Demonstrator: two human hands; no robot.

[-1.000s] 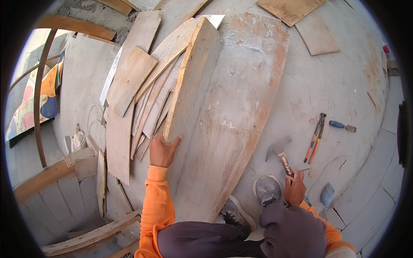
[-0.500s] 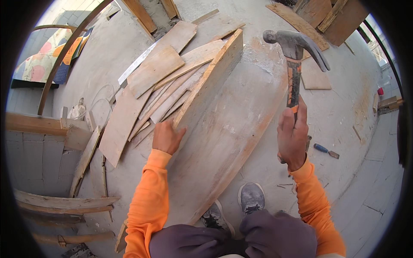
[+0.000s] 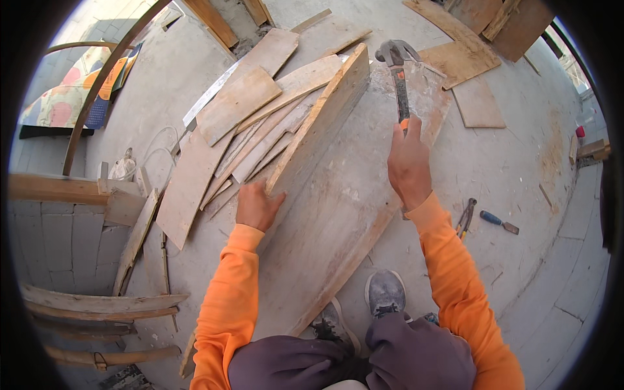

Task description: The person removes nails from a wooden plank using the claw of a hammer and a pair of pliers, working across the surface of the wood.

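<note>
My right hand (image 3: 411, 164) is closed around the handle of a claw hammer (image 3: 400, 81) with a dark metal head and an orange-and-black grip. The hammer's head is over the far part of a wide wooden panel (image 3: 331, 221). Along that panel's left side, a long board (image 3: 318, 123) stands on edge. My left hand (image 3: 259, 207) grips the near end of this board, thumb on its right face and fingers on the left. A heap of loose plywood pieces (image 3: 237, 107) lies just left of the board.
Right of the panel, pincers (image 3: 466, 218) and a blue-handled chisel-like tool (image 3: 499, 221) lie on the concrete floor. More plywood sheets (image 3: 478, 103) are at the far right. Curved wooden strips (image 3: 104, 302) and a timber beam (image 3: 58, 187) are at the left. My shoes (image 3: 385, 292) stand beside the panel.
My right hand and the hammer have moved left and lower, bringing the hammer's head over the panel's far part. My left hand stays on the board.
</note>
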